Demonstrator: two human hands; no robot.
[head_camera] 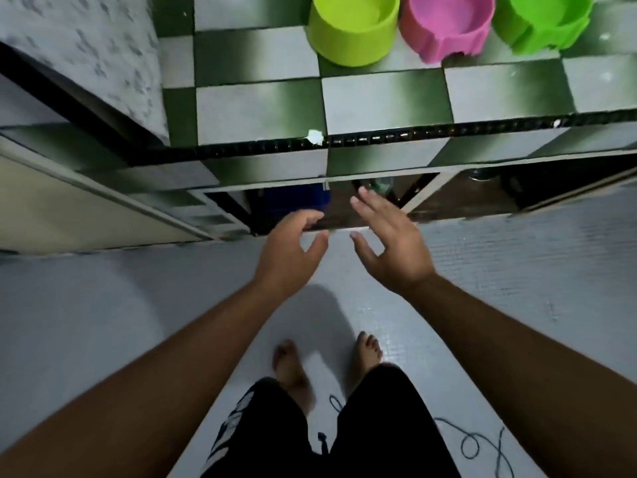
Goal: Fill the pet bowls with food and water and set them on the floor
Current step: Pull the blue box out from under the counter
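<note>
Three pet bowls stand in a row at the back of the green-and-white tiled counter (386, 105): a lime-yellow bowl (351, 27), a pink bowl (448, 24) and a green bowl (544, 20). All three look empty. My left hand (293, 250) and my right hand (389, 243) hang side by side in the air below the counter's front edge, well short of the bowls. The left hand's fingers are loosely curled, the right hand's fingers are spread. Neither hand holds anything.
Under the counter are dark open shelves with a blue container (296, 200) and some bottles (379, 186). A pale door (69, 208) lies to the left. I stand barefoot on a grey floor (517, 270); a thin blue cord (472, 446) lies at the lower right.
</note>
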